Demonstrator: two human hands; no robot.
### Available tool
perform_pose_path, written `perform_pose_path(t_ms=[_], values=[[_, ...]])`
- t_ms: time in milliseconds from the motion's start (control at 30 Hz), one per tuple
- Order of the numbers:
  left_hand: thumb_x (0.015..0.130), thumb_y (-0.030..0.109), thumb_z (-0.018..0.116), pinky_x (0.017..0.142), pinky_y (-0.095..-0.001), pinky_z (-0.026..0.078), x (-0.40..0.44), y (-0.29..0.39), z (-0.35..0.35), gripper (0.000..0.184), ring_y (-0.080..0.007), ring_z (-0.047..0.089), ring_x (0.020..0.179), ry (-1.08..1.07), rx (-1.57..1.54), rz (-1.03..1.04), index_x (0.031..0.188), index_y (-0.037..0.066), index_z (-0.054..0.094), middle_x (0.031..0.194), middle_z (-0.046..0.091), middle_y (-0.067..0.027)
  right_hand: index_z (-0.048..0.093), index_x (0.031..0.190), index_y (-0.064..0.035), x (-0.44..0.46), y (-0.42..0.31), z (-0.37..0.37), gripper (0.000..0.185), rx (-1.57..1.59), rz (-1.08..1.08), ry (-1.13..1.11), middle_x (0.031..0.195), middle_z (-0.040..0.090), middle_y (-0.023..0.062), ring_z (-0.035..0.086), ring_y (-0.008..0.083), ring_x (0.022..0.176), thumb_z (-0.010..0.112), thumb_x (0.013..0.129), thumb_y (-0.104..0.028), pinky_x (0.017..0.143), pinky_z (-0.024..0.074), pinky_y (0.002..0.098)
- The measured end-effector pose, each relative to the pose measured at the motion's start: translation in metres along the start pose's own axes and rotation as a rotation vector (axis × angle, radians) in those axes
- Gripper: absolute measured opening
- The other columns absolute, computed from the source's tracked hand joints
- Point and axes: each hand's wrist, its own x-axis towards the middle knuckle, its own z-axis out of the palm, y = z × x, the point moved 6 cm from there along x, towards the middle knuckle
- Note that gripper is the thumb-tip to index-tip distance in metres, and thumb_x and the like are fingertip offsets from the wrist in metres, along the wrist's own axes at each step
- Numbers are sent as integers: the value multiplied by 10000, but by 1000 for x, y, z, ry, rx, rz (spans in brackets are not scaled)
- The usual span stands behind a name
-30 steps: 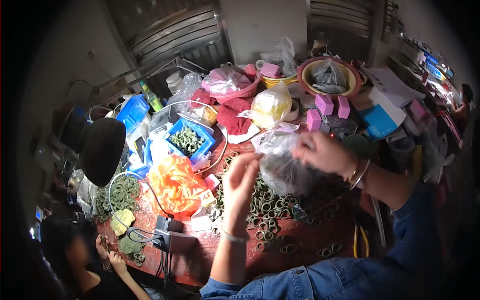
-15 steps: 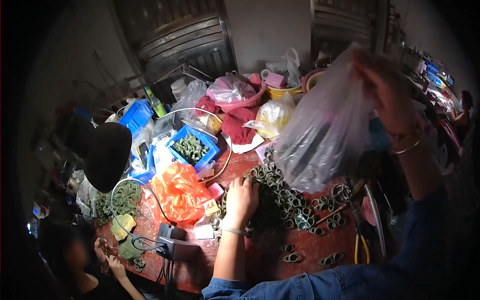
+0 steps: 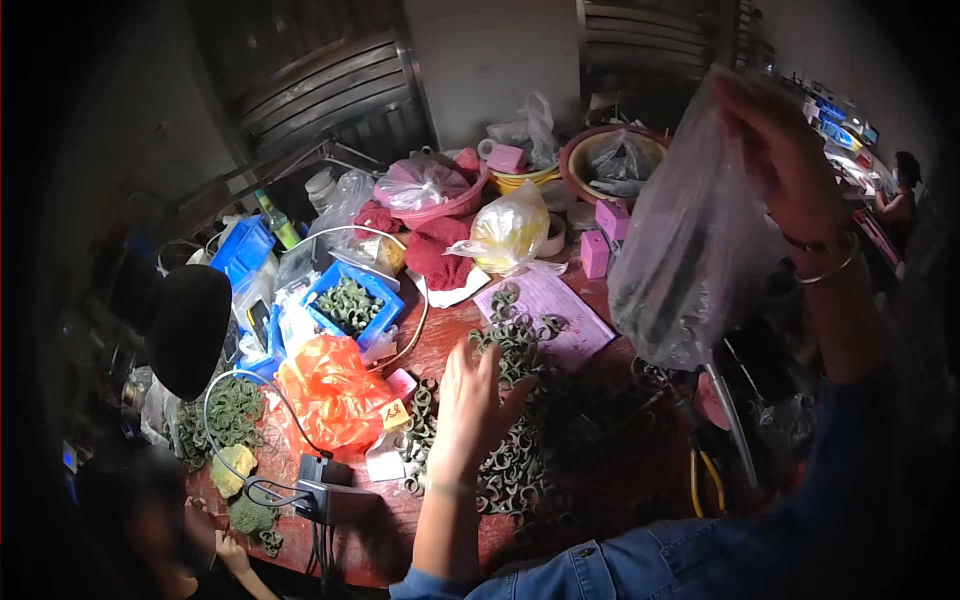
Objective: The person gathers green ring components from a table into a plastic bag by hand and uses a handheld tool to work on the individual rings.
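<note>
My right hand (image 3: 785, 165) is raised at the upper right, its fingers closed on the top of a clear plastic bag (image 3: 685, 240). The bag hangs down over the right part of the table, and I cannot tell what, if anything, is inside. My left hand (image 3: 468, 405) is over the middle of the table with its fingers apart and nothing held. Around and under it lie many small dark green ring-shaped pieces (image 3: 515, 465), some of them in the shadow to its right. A few more rest on a pink-purple sheet (image 3: 570, 320) just beyond.
On the left are an orange plastic bag (image 3: 335, 395), a blue bin (image 3: 385, 318) of green pieces and a black power adapter (image 3: 335, 490) with cables. Yellow-handled pliers (image 3: 708, 485) lie right. Behind stand basins (image 3: 575, 165). Another person's hand (image 3: 230, 550) is at lower left.
The view has shifted. The bag in my right hand has moved right, uncovering the purple sheet and pink boxes. My left hand's fingers have spread, and the green pieces lie closer around it.
</note>
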Motion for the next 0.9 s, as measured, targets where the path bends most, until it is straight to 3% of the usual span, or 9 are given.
perform_pose_path(t_ms=[167,267,333,367,400,467,500,567,900], values=[[776,716,715,1121,-554,361,88,-33,94,1011,-509,360,1377,22,-192,-68,1429,-16,473,1479,350,-341,669,808,-107,-14,-14,-10,312,-37,41,95,661,578,-60,416,9,495,693,961,-377,457,285,209],[749,766,695,1149,-590,291,98,-50,141,986,-503,371,1379,-27,125,48,1398,43,529,1464,396,-337,648,792,-99,-24,-20,-24,323,-37,107,18,639,533,-60,404,17,512,684,962,-371,496,304,218],[735,770,698,1153,-570,291,102,-53,134,942,-483,382,1383,-163,87,43,1364,81,567,1459,415,-328,622,771,-90,-30,-19,-25,335,-49,150,-75,620,487,-65,373,20,518,655,982,-349,505,288,232],[771,600,751,1073,-545,396,103,-57,135,684,-468,471,1287,-6,69,106,1212,85,659,1346,525,-267,607,756,-81,-33,-19,-25,345,-25,181,-97,609,467,-66,354,22,520,634,998,-327,500,264,240],[771,600,751,1073,-545,396,104,-59,135,684,-468,471,1287,-13,76,109,1212,85,659,1346,525,-267,607,756,-81,-36,-20,-24,345,-17,186,-92,609,467,-66,354,22,520,634,998,-327,500,264,240],[787,378,754,934,-531,486,101,-71,139,387,-433,553,1136,-110,-33,11,1039,89,706,1171,603,-195,604,753,-76,-43,-17,-17,349,-67,217,-87,608,469,-65,350,22,521,623,1006,-316,502,268,239],[775,228,724,823,-511,523,94,-57,119,185,-403,600,980,1,-16,66,882,78,708,1001,628,-164,604,753,-76,-43,-12,-14,349,-57,233,-87,608,469,-65,350,22,521,623,1006,-316,502,268,239],[780,227,724,827,-505,525,87,-55,113,176,-399,611,953,-53,-34,43,869,77,710,975,633,-172,609,759,-64,-42,-8,0,346,-80,175,-212,623,489,-59,357,24,521,622,1009,-304,503,277,237],[836,185,710,794,-464,540,13,-22,57,169,-373,668,879,-130,-182,-84,879,24,741,861,692,-201,639,808,-33,-2,34,77,319,185,223,-157,678,579,0,398,50,514,668,973,-305,471,314,257]])
